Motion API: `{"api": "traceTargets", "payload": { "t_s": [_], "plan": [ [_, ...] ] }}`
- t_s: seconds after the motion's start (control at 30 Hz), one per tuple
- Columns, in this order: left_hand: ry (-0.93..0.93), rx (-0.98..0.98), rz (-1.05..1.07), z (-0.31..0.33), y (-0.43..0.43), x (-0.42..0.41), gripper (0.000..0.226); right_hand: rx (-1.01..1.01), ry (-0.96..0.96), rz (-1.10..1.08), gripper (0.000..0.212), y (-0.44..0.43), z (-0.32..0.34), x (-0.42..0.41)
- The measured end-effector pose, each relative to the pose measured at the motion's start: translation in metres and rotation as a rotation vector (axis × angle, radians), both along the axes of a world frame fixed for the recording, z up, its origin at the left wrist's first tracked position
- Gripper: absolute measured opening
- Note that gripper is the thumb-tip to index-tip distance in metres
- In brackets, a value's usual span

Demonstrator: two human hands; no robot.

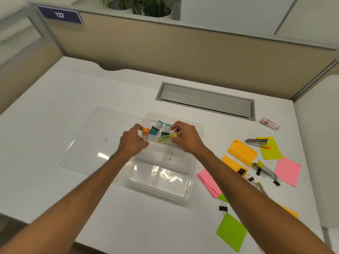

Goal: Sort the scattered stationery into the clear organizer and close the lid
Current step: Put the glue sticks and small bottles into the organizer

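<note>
The clear organizer [189, 182] sits open mid-desk, its clear lid [95, 142] lying flat to its left. Two teal-capped tubes [159, 125] lie in its far compartments. My left hand [133, 139] grips an orange-capped clear tube [145, 132] over the organizer's far left corner. My right hand [184, 137] pinches a yellow-green tube [166, 138] above the far compartments. Scattered to the right lie pink, green and orange sticky notes [287, 170], two staplers [256, 142], several black binder clips [223, 208] and a pink tube [269, 123].
A grey cable hatch [205, 99] is set into the desk behind the organizer. A beige partition [165, 50] bounds the back and right. The desk's front edge runs near my forearms.
</note>
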State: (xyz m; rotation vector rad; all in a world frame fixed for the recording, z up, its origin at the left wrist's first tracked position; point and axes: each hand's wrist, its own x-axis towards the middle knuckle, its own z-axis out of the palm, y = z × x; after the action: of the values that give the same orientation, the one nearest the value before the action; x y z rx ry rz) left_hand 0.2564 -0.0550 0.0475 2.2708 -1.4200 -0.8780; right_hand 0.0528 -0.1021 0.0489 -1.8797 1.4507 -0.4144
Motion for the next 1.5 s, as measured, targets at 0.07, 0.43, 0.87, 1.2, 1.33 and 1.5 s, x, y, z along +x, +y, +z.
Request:
{"api": "traceTargets", "payload": {
  "t_s": [0.07,0.43,0.87,1.2,1.33,1.5],
  "plan": [
    [-0.097,-0.001,-0.086,-0.005,0.002,0.006,0.062,-0.028,0.043,0.073,0.023,0.008,-0.002,0.022],
    [-0.396,0.13,-0.468,-0.034,-0.015,0.006,0.04,-0.087,0.342,0.187,0.015,0.021,-0.019,0.081],
    [-0.348,0.08,-0.495,-0.053,-0.018,0.011,0.039,-0.093,0.321,0.158,0.021,0.026,-0.04,0.1],
    [-0.378,-0.102,-0.386,-0.028,-0.016,0.011,0.029,-0.171,0.164,0.003,0.026,0.03,-0.023,0.075],
    [-0.328,-0.234,-0.365,-0.014,-0.016,-0.012,0.026,-0.215,0.033,-0.137,0.021,0.034,-0.008,0.031],
    [-0.209,-0.394,-0.456,-0.008,-0.014,-0.075,0.022,-0.162,0.027,-0.283,0.023,0.048,-0.008,-0.057]
  ]
}}
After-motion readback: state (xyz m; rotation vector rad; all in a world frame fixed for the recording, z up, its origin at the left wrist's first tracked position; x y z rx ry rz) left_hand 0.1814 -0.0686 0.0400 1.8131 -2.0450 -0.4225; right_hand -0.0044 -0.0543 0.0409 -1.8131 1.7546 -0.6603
